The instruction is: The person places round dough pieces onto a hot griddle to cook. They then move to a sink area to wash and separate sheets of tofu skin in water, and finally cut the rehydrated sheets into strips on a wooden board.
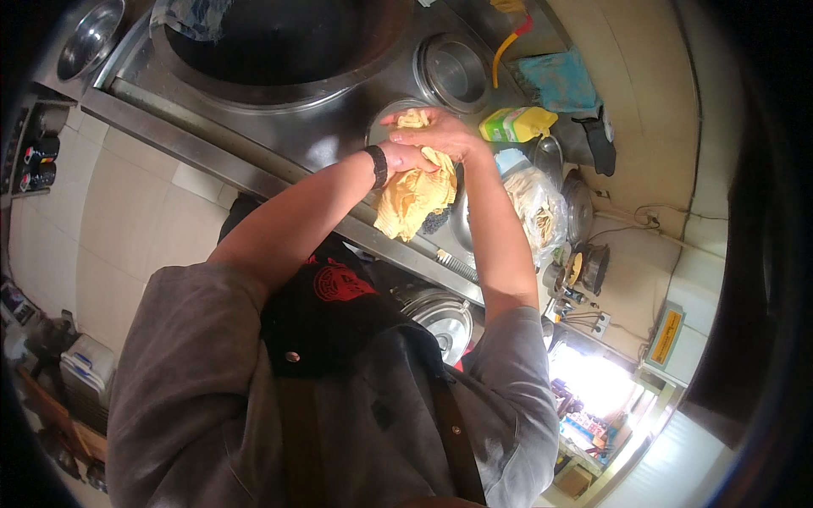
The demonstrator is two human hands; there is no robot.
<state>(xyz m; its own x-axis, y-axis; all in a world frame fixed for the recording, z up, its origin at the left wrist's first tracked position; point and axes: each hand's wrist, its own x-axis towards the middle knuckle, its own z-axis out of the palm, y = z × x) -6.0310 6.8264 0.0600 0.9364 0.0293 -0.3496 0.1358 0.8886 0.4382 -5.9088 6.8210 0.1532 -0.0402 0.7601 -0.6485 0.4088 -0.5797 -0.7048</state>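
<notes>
Both my hands are clasped on a crumpled yellow cloth [412,196] held above the steel cooking counter [279,135]. My left hand [406,157], with a black band on its wrist, grips the cloth's middle, and my right hand [440,131] closes over the top of it. The lower part of the cloth hangs loose below my hands. A round steel bowl [385,114] lies partly hidden behind them.
A large black wok [271,38] sits sunk in the counter. Nearby are a steel pot [455,72], a yellow-green bottle [517,124], a blue rag [559,80], a clear bag of noodles [535,207], a steel lid [440,317] and a steel bowl [89,38].
</notes>
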